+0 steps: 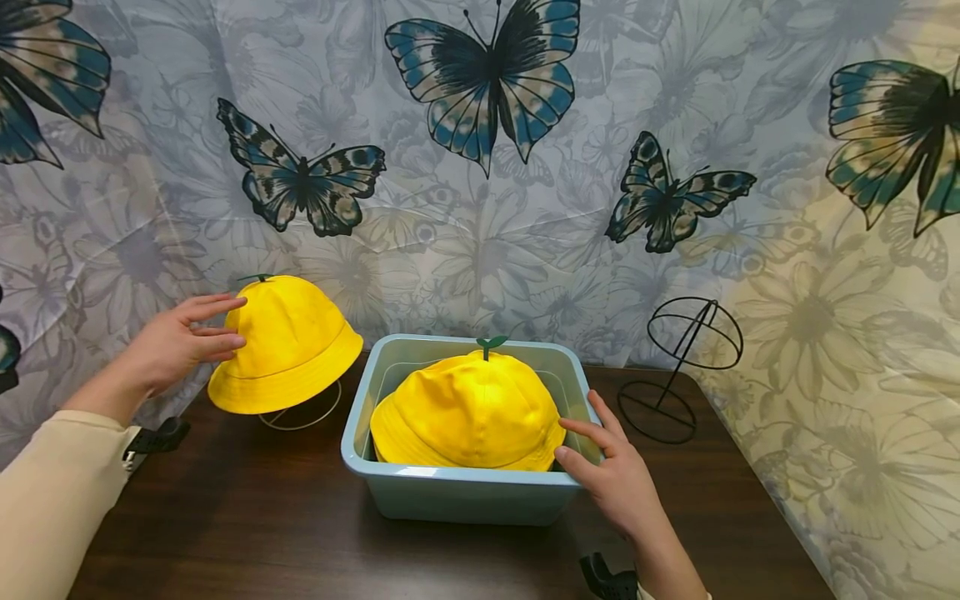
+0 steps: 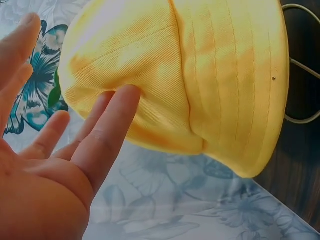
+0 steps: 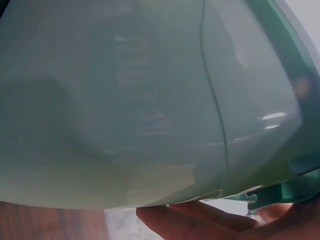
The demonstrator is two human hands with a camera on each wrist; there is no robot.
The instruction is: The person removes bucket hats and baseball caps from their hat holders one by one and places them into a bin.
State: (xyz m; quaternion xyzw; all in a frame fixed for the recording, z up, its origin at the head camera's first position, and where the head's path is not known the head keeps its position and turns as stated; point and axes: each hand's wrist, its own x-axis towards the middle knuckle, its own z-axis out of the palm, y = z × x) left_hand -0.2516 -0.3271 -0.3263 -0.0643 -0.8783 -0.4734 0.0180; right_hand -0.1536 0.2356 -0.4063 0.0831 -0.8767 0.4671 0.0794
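A yellow bucket hat [image 1: 288, 342] with a green sprout on top sits tilted on a wire stand [image 1: 303, 421] at the left. My left hand [image 1: 191, 342] is beside its crown, fingers mostly straight. In the left wrist view, a fingertip [image 2: 131, 95] meets the crown cloth. Another yellow sprout hat [image 1: 468, 408] lies in a blue-green plastic basin [image 1: 472, 504]. At the basin's right front corner, my right hand [image 1: 618, 467] grips the rim, with thumb and index finger reaching over it by the hat brim. Other fingers [image 3: 185, 222] show against the basin's outer wall.
A black wire hat stand [image 1: 671, 375] stands at the right rear of the dark wooden table [image 1: 247, 517]. Behind the table hangs a butterfly-print cloth [image 1: 480, 250]. The table's right edge slants down beside the cloth.
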